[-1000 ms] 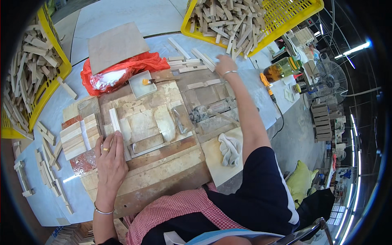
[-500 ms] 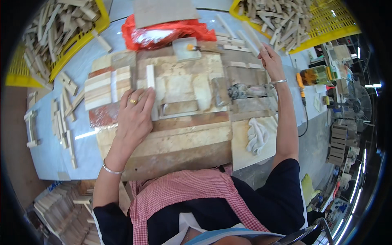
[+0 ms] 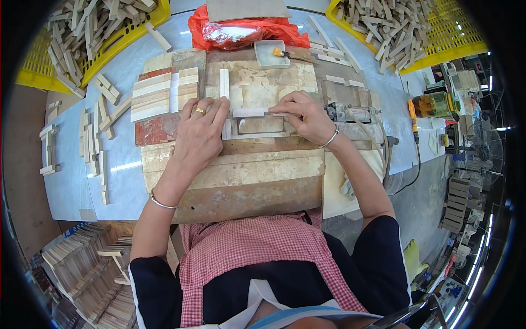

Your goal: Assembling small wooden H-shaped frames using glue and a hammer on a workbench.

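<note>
On top of the big wooden board [image 3: 235, 181], both hands have come together. Before, the right hand [image 3: 304, 115] was far off to the side; now it pinches one end of a small pale strip [image 3: 249, 112]. Left hand [image 3: 200, 131] presses flat, fingers open, on the other end.

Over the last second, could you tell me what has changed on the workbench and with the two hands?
The right hand came in from the far right of the board, near the metal tool, to the middle, where its fingers now pinch a small pale wood strip. The left hand stayed flat on the work, fingertips now meeting that strip. The upright strip, red bag and yellow baskets lie as before.
</note>
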Available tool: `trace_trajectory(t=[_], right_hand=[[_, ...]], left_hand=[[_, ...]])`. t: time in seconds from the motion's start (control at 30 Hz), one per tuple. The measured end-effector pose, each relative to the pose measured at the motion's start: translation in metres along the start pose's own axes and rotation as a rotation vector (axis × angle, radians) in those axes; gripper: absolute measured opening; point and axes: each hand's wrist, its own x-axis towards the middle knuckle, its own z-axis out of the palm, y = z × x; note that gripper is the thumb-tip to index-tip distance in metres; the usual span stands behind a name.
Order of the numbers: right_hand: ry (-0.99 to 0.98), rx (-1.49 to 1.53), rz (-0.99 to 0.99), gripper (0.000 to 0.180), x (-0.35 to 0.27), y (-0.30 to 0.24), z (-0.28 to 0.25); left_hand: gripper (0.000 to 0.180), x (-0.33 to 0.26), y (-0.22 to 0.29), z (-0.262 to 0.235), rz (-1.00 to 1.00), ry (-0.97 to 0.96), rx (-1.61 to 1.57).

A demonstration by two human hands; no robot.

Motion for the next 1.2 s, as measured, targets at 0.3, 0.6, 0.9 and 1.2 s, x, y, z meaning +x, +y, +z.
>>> trace_trajectory(t=[0.3,0.6,0.9,1.2], right_hand=[[-0.136,0.048,-0.027,0.036,0.007,0.006,-0.008],[-0.249,0.203,0.345,0.051,0.030,-0.010,-0.017],[-0.363,0.229,0.336,0.052,0.039,-0.003,-0.022],[-0.188,-0.252,-0.153,0.024,0.196,-0.082,0.042]], left_hand=[[0.053,-0.002,0.001,0.001,-0.008,0.023,-0.015],[0.044,0.000,0.006,0.004,-0.014,-0.005,0.042],[0.075,0.009,0.084,0.051,0.021,-0.014,-0.178],[0.077,0.004,0.082,0.057,0.066,-0.019,-0.164]])
